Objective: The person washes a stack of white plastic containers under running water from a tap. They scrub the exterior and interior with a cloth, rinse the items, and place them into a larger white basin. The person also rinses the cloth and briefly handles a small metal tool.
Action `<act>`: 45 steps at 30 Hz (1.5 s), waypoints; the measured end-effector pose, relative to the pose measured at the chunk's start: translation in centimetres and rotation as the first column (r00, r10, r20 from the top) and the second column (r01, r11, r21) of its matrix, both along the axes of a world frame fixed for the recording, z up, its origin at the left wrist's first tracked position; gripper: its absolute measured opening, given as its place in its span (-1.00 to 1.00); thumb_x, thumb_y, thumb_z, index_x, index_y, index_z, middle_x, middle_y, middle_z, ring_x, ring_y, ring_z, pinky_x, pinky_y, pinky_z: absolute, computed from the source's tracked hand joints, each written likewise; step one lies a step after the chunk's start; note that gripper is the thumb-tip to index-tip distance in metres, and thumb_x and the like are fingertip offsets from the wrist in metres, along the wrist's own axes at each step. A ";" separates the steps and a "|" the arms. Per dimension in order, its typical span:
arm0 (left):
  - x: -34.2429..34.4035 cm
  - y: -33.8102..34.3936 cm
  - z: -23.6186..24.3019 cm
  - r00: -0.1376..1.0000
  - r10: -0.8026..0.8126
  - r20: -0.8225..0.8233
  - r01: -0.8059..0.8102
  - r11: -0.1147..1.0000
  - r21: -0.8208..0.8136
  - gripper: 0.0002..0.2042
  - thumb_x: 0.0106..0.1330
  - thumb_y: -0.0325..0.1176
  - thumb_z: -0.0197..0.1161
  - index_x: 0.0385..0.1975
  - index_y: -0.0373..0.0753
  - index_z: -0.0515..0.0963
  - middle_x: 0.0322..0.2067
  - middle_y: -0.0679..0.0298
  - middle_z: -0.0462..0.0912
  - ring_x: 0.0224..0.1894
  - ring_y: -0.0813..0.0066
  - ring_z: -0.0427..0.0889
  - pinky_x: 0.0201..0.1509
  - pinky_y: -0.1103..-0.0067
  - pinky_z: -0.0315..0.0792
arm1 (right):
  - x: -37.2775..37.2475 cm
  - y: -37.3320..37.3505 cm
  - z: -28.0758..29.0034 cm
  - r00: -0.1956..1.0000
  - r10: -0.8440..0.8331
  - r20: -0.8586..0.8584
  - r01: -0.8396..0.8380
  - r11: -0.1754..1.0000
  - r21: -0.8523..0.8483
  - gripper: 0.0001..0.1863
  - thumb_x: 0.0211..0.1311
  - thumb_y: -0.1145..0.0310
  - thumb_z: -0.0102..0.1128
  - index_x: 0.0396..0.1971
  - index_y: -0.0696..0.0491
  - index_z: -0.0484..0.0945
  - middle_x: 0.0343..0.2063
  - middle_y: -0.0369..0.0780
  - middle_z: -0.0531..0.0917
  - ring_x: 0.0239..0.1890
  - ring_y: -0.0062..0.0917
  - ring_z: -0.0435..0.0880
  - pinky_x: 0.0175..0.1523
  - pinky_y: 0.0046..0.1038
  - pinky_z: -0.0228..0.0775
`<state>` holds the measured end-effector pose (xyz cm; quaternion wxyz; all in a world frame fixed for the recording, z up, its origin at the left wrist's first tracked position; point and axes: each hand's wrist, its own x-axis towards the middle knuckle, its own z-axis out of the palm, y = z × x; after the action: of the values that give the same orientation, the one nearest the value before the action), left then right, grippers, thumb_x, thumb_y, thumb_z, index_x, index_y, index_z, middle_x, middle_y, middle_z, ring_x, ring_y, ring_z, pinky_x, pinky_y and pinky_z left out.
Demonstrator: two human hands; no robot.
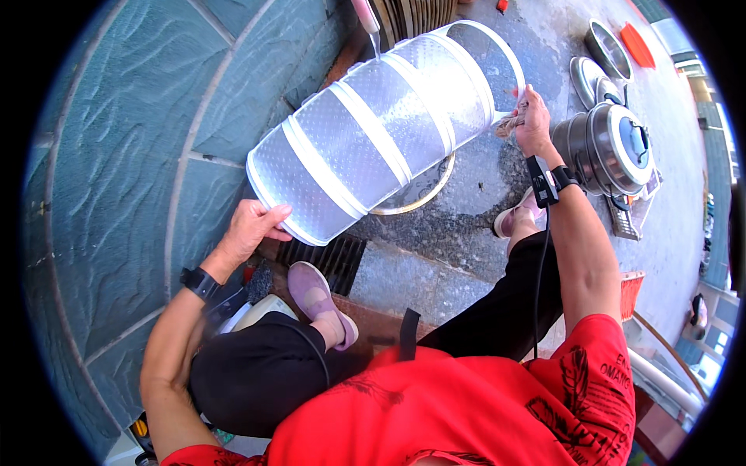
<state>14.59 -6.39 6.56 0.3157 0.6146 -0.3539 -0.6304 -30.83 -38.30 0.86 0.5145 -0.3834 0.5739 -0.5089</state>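
Observation:
A long, tiered cylinder of translucent white plastic (365, 132) is held tilted in front of me, its dotted walls wet and banded with white rings. My left hand (255, 227) grips the rim at its near left end, thumb on top. At the far right end, my right hand (533, 124) is closed around a beige, fibrous scrubber (509, 126). That hand is beside a thin white hoop (509, 54) extending from the cylinder; whether it grips the hoop too is unclear. Water runs from a pink hose end (365, 14) onto the cylinder's upper side.
A blue-grey stone wall (124, 155) rises on the left. Below the cylinder are a pale round rim (423, 198) and a dark drain grate (330, 260). Stacked steel pots (602, 147), a steel basin (608, 50) and a red-orange piece (637, 45) stand on the right.

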 end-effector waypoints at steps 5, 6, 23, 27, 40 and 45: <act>0.2 0.0 0.1 0.998 -0.007 0.054 0.005 0.999 0.038 -0.62 0.33 -0.17 0.24 -0.28 -0.50 0.62 -0.37 0.11 0.69 -0.38 0.47 0.69 -0.32 0.59 0.66 | 1.5 2.7 2.5 0.901 -0.069 -0.428 0.099 0.994 0.046 -0.48 0.33 -0.01 0.09 0.09 0.09 0.51 -0.33 -0.26 0.58 -0.40 -0.64 0.48 -0.27 -0.57 0.34; -0.1 -0.2 0.1 1.000 0.005 0.030 -0.005 1.000 0.024 -0.62 0.33 -0.17 0.25 -0.28 -0.50 0.62 -0.39 0.12 0.69 -0.39 0.46 0.70 -0.33 0.59 0.66 | 1.2 2.9 4.5 0.850 0.041 -0.526 -0.013 0.998 0.057 -0.40 0.35 -0.11 -0.01 0.09 0.12 0.49 -0.26 -0.18 0.61 -0.28 -0.55 0.55 -0.17 -0.40 0.41; 0.1 -0.2 -1.4 0.992 0.116 -0.052 -0.116 0.993 0.001 -0.64 0.27 -0.17 0.29 -0.30 -0.46 0.63 -0.40 0.13 0.71 -0.40 0.50 0.71 -0.36 0.64 0.65 | 15.2 15.0 7.5 0.568 0.453 -0.687 -0.680 0.728 -0.083 -0.81 0.18 0.32 0.30 -0.29 0.09 0.56 -0.28 -0.13 0.56 -0.24 -0.38 0.59 -0.14 -0.35 0.48; -0.2 -0.1 -1.8 0.984 0.169 -0.048 -0.170 0.985 -0.017 -0.65 0.28 -0.18 0.28 -0.34 -0.46 0.62 -0.45 0.15 0.69 -0.46 0.51 0.70 -0.43 0.65 0.65 | 18.6 14.5 6.8 0.593 0.291 -0.751 -0.703 0.643 -0.305 -0.87 0.14 0.41 0.26 -0.37 0.13 0.54 -0.29 -0.08 0.51 -0.25 -0.18 0.55 -0.15 -0.31 0.43; -0.2 -1.0 -1.5 0.974 0.212 -0.080 -0.215 0.976 -0.029 -0.64 0.30 -0.17 0.27 -0.35 -0.46 0.60 -0.49 0.16 0.67 -0.53 0.55 0.67 -0.50 0.66 0.65 | 16.2 14.5 7.5 0.578 0.323 -0.749 -0.733 0.609 -0.303 -0.90 0.14 0.42 0.24 -0.39 0.12 0.56 -0.31 -0.11 0.52 -0.28 -0.22 0.57 -0.18 -0.26 0.44; -0.2 -1.1 -1.8 0.969 0.232 -0.089 -0.235 0.972 -0.027 -0.65 0.30 -0.17 0.27 -0.35 -0.44 0.61 -0.49 0.16 0.68 -0.52 0.54 0.68 -0.50 0.66 0.65 | 15.6 16.6 4.3 0.553 0.337 -0.762 -0.773 0.547 -0.320 -0.93 0.15 0.46 0.23 -0.41 0.11 0.53 -0.34 -0.12 0.49 -0.26 -0.20 0.56 -0.17 -0.28 0.44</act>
<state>14.35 -7.54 4.75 0.4141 0.6184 -0.2770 -0.6077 -15.20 -21.70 5.12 0.2771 -0.8462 0.3373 -0.3055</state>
